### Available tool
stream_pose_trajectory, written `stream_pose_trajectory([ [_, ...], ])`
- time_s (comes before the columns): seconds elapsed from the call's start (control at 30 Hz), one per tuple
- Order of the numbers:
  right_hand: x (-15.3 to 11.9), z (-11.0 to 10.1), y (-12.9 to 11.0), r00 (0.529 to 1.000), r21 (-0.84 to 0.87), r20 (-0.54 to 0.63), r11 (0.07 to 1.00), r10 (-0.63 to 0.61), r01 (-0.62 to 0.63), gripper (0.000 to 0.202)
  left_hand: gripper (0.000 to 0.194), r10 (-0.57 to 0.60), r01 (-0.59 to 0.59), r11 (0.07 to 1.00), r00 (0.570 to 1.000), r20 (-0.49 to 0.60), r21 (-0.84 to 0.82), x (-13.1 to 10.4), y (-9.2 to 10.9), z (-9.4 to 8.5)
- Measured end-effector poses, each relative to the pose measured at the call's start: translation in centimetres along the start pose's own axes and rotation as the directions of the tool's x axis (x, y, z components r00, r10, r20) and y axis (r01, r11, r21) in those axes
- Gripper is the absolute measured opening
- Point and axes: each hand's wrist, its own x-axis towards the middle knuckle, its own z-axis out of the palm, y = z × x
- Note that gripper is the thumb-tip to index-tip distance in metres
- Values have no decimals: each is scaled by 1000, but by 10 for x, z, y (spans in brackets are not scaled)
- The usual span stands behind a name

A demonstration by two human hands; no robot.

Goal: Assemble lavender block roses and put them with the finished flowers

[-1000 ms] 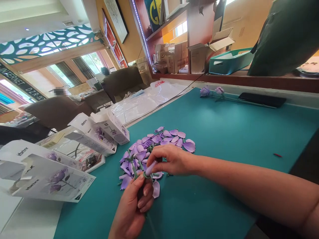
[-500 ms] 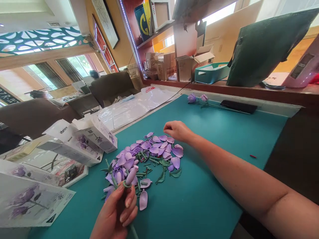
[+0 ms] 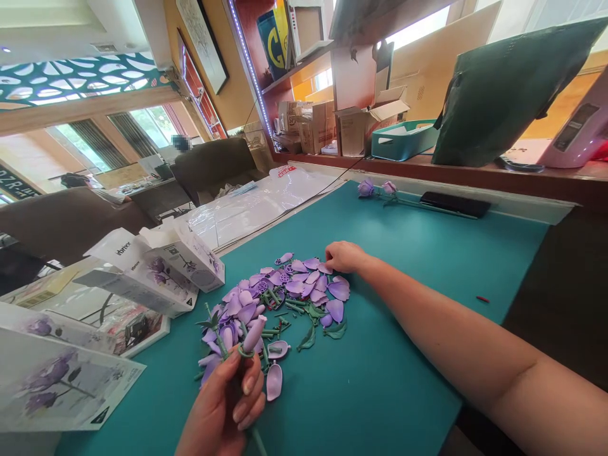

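My left hand [image 3: 225,399] is closed around the green stem of a partly built toy flower, whose lilac bud [image 3: 254,334] stands up above my fingers. Below the hand the stem runs toward the bottom edge. My right hand [image 3: 346,257] has its fingers curled together at the far right side of a heap of purple petals [image 3: 244,313]. Its fingertips meet the outermost petals, and whatever they pinch is hidden. Green leaf pieces [image 3: 308,335] and short green stem parts [image 3: 295,304] lie among the petals. Two loose petals [image 3: 274,381] lie just right of my left hand.
Printed flower boxes [image 3: 171,272] stand on the left. On the teal mat [image 3: 389,380], two finished purple roses [image 3: 365,187] lie at the back near a black phone [image 3: 455,203]. A small red piece [image 3: 482,299] is at right. Beyond stand a teal basket [image 3: 403,140] and cardboard boxes [image 3: 354,130].
My right hand has moved slightly nearer and to the right, down onto the petals' edge, and its fingers have curled in. My left hand has barely shifted, still holding the flower.
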Motion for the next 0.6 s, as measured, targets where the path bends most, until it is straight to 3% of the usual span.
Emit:
stream_pose_trajectory([
  [0.13, -5, -5, -6, 998, 95, -53, 994, -43, 47, 9, 32, 3, -4, 1000, 1000, 1, 8, -1, -1, 0],
  [0.3, -24, -15, -29, 963, 341, -144, 901, -230, 266, 15, 35, 21, -21, 1000, 999, 35, -13, -1, -2, -2],
  [0.37, -34, -18, -39, 910, 593, -185, 696, -371, 405, 9, 33, 30, -29, 999, 999, 37, -18, 0, -2, -2],
  [0.43, -44, -20, -48, 872, 764, -174, 496, -457, 413, 6, 33, 33, -32, 999, 999, 35, -28, 1, -2, -3],
  [0.5, -53, -20, -56, 844, 855, -126, 374, -521, 359, 8, 33, 29, -28, 999, 999, 30, -37, 2, -2, -3],
  [0.6, -63, -19, -67, 802, 911, -96, 272, -589, 309, 23, 32, 27, -26, 999, 999, 18, -48, 3, -3, -4],
])
